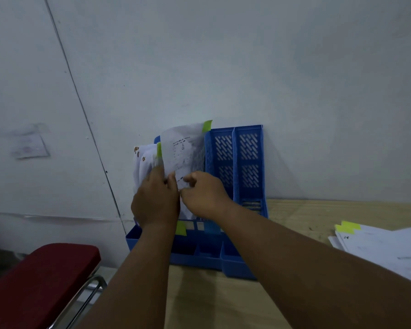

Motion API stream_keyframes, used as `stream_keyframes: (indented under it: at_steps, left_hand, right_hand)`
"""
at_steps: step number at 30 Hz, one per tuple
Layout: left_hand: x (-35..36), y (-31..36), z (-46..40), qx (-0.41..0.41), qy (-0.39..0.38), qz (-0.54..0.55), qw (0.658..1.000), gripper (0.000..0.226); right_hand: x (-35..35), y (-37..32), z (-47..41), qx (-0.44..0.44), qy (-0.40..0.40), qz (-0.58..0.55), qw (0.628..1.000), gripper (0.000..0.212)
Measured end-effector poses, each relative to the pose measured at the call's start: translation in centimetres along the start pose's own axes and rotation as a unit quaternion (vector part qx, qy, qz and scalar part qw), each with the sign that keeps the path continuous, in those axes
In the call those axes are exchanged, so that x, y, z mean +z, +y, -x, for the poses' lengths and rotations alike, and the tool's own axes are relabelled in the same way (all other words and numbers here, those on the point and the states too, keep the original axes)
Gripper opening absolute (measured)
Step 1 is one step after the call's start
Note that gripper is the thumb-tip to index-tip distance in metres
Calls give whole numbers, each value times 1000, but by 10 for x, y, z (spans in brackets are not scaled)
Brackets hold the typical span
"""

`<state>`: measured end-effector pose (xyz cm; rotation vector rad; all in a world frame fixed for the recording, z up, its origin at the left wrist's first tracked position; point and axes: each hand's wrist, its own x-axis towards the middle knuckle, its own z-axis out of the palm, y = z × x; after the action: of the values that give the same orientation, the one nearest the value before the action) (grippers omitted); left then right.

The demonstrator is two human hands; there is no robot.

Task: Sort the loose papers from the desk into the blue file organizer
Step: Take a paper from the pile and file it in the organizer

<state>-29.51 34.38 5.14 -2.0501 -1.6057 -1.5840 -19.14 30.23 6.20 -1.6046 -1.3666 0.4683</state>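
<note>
Pinching a printed sheet (184,154) at centre frame, right hand (203,193) and left hand (156,198) both keep a tight grip on it, over the blue organizer (248,167), loose papers (384,248) on desk (299,214) at right.

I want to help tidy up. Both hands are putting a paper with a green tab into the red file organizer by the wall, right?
Not quite: the file organizer is blue, not red; the red thing is a chair seat lower left. The head view shows the left hand and right hand holding a paper with a green tab at its leftmost slot by the wall.
</note>
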Motion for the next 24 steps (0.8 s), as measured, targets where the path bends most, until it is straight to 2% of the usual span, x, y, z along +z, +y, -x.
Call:
stream_keyframes:
  at_steps: [5,11,14,16,20,22,24]
  left_hand:
    - [-1,6,-20,-4,-5,-32,999,29]
    - [-5,6,-25,-2,-60,-105,993,24]
    - [-8,7,-25,-21,-112,-131,985,18]
    - [-8,3,-28,-23,-128,-144,981,17]
    - [-5,-3,-29,-2,-109,-148,983,21]
    - [-3,-4,-26,20,-79,-125,989,20]
    - [2,-4,-24,31,-65,-94,993,23]
  right_hand:
    - [-12,-17,-21,1,3,-54,999,58]
    - [12,-22,-57,115,-20,-218,969,56]
    - [31,-11,-61,200,-95,-276,935,74]
    - [40,-2,-61,219,-136,-284,923,83]
    - [46,2,-63,219,-142,-291,920,90]
    - [45,4,-65,223,-146,-298,916,100]
    - [43,5,-67,235,-136,-297,916,101]
